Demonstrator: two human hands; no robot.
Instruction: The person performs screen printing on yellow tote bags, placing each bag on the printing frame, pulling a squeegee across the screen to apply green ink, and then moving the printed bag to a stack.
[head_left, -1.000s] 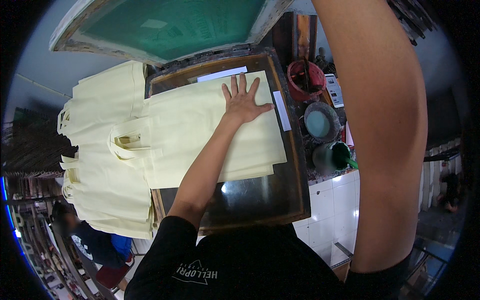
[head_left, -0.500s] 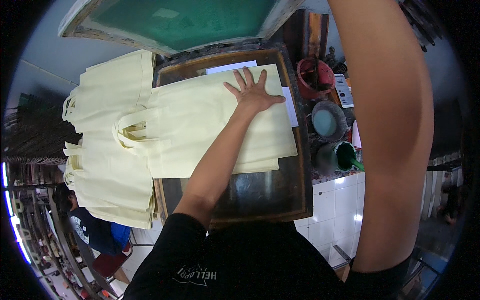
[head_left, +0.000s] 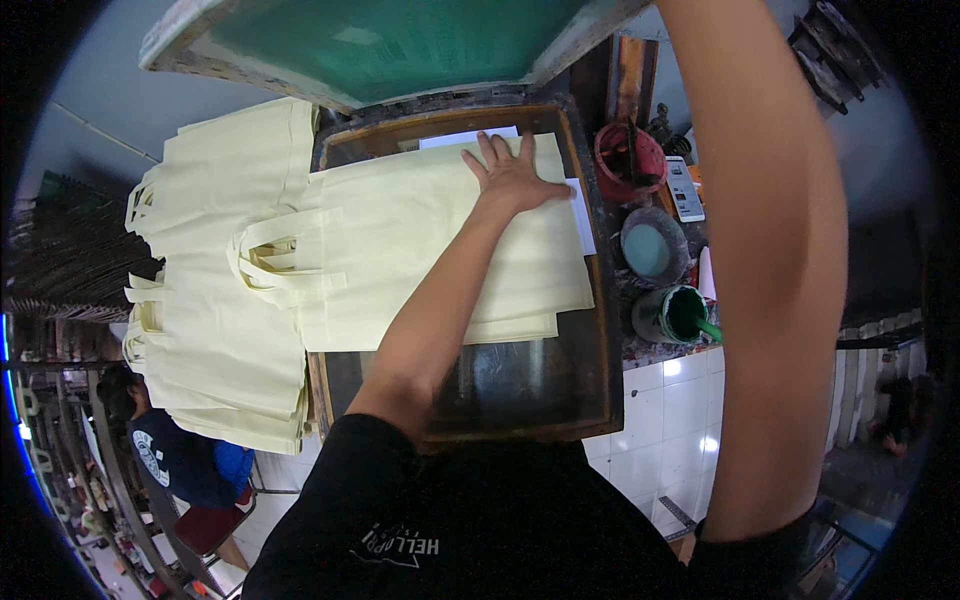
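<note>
A cream cloth tote bag (head_left: 400, 250) lies flat on a dark, wooden-framed printing bed (head_left: 520, 385), its handles pointing left. My left hand (head_left: 512, 175) rests flat on the bag's far right corner, fingers spread and holding nothing. White paper strips (head_left: 583, 215) show at the bed's far and right edges, beside the bag. My right forearm (head_left: 770, 250) rises along the right side and leaves the picture at the top, so that hand is hidden. A green mesh screen in a wooden frame (head_left: 400, 40) is tilted up above the far edge of the bed.
A stack of several more cream bags (head_left: 220, 300) lies to the left of the bed. On the right stand a red bucket (head_left: 630, 160), a pot of pale blue ink (head_left: 650, 250) and a can of green ink (head_left: 685, 312). Another person (head_left: 170, 450) sits at the lower left.
My left hand has slid along the bag toward its far right corner. The bag has stayed flat on the bed, and my right arm has stayed raised.
</note>
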